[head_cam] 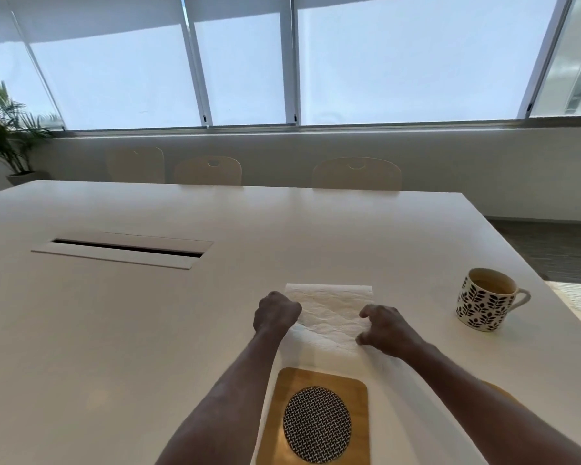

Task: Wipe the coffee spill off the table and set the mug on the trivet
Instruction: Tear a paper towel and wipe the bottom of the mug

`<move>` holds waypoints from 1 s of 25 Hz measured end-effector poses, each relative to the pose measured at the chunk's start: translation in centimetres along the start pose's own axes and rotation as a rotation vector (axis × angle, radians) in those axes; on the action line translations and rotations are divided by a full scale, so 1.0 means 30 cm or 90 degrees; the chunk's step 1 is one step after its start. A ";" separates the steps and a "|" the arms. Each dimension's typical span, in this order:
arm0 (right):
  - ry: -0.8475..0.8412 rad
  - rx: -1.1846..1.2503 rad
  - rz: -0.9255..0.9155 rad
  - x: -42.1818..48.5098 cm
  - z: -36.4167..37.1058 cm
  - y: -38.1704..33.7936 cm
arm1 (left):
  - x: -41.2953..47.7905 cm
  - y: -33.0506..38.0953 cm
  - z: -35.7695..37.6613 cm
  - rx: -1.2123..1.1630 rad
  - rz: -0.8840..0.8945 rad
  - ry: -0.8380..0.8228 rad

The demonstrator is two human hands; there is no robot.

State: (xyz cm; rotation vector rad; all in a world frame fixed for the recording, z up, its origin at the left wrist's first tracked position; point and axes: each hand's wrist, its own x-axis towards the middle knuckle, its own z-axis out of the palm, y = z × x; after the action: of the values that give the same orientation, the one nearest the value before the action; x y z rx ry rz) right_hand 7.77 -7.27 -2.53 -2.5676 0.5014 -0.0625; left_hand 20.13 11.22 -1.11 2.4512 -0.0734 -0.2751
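A white paper towel (331,308) lies flat on the white table (148,330) just beyond a wooden trivet (319,417) with a black-and-white woven oval in its middle. My left hand (275,313) is closed on the towel's left edge. My right hand (384,328) pinches its right edge with curled fingers. A white mug (485,305) with a dark leaf pattern and coffee inside stands upright to the right, its handle pointing right, apart from both hands. No spill shows; the towel hides the table beneath it.
A cable slot (125,250) is set into the table at the far left. Three pale chairs (356,174) stand behind the far edge, a potted plant (4,129) at the far left. The table's right edge runs close past the mug.
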 end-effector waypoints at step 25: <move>0.261 0.101 -0.080 -0.028 -0.046 -0.036 | -0.008 0.028 -0.102 -0.588 0.050 -0.166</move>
State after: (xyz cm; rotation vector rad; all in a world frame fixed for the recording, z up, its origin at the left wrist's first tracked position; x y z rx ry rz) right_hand 7.16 -6.78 -0.77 -2.4285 0.4600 -0.6553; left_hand 20.58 12.47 1.78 1.4862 -0.1220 -0.4682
